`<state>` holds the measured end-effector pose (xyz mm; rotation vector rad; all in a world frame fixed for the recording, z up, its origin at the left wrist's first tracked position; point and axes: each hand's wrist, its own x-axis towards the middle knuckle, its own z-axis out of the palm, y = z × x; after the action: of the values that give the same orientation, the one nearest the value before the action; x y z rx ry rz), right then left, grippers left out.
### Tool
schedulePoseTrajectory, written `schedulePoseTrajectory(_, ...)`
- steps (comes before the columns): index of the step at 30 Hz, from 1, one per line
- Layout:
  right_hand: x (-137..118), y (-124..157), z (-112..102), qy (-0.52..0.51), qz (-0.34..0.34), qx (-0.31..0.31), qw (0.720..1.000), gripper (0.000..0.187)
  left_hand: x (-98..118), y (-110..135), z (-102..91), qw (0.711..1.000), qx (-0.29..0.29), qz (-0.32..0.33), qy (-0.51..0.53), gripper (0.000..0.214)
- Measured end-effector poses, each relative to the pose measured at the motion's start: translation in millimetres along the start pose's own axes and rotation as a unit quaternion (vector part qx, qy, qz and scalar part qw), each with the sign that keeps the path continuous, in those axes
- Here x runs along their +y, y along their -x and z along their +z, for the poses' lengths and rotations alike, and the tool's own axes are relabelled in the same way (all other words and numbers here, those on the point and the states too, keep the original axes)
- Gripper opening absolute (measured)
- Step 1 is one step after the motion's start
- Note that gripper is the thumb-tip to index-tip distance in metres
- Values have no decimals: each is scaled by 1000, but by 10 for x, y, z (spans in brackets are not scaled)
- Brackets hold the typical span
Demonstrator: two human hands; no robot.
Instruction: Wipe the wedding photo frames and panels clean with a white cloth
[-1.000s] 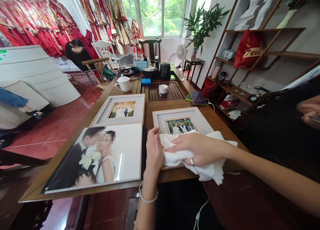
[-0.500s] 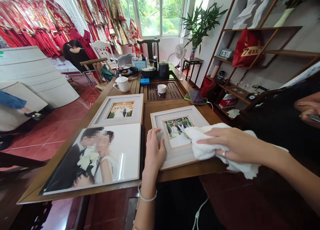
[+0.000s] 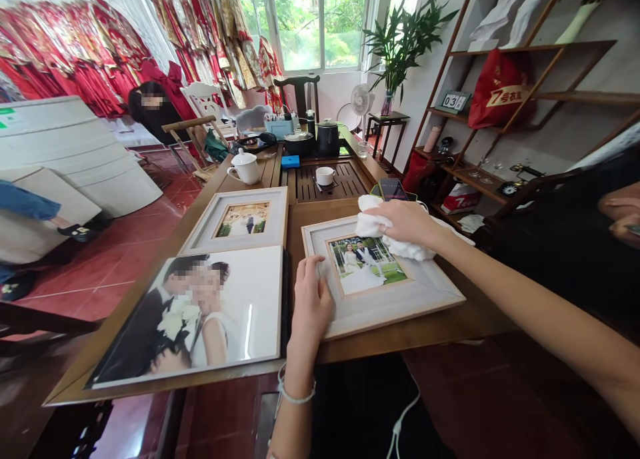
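Note:
A pale wooden picture frame [image 3: 395, 306] lies flat on the brown table, with a small photo of a couple in a garden at its centre. My left hand [image 3: 313, 296] grips the frame's left edge, its fingers curled over the rim. In my right hand [image 3: 407, 222] is a bunched white cloth [image 3: 370, 222], pressed on the frame's far right part, above the photo. The cloth hides the far right corner. Left of my left hand lie a large glossy wedding photo panel [image 3: 255, 279] and, beyond it, a second framed photo [image 3: 200, 229].
Behind the frames stand a lidded white mug [image 3: 245, 168], a white cup [image 3: 325, 175] on the slatted tea tray [image 3: 345, 191], and a black kettle [image 3: 328, 139]. A phone [image 3: 393, 189] lies just beyond my right hand. At far right another person's hand [image 3: 623, 212] shows.
My right hand has slid the cloth away from me, from the frame's right side to its far edge, uncovering the photo's right part. My left hand has stayed put.

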<state>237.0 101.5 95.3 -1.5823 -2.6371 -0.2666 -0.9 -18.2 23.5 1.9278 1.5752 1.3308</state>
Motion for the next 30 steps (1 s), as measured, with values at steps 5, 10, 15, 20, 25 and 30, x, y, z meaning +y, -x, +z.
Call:
schedulePoseTrajectory(5,-207,-248,-11,-27,38,5,999,51,-9,9,8,1000,2,2,0,37)
schedulePoseTrajectory(10,-654,-131,8,-75,-22,-12,997,56,-17,7,14,1000,6,2,2,35)
schedulePoseTrajectory(15,-1019,127,-15,-151,-90,-39,984,62,-30,5,27,1000,17,5,20,33)
schedulePoseTrajectory(20,-992,444,-81,-229,-141,-53,962,62,-31,3,28,999,34,0,30,30)
schedulePoseTrajectory(25,-777,788,-287,-315,-215,-120,917,64,1,-18,3,998,16,-4,53,30)
schedulePoseTrajectory(30,-708,943,-394,-337,-292,-147,883,64,21,-27,-14,998,7,-6,60,29)
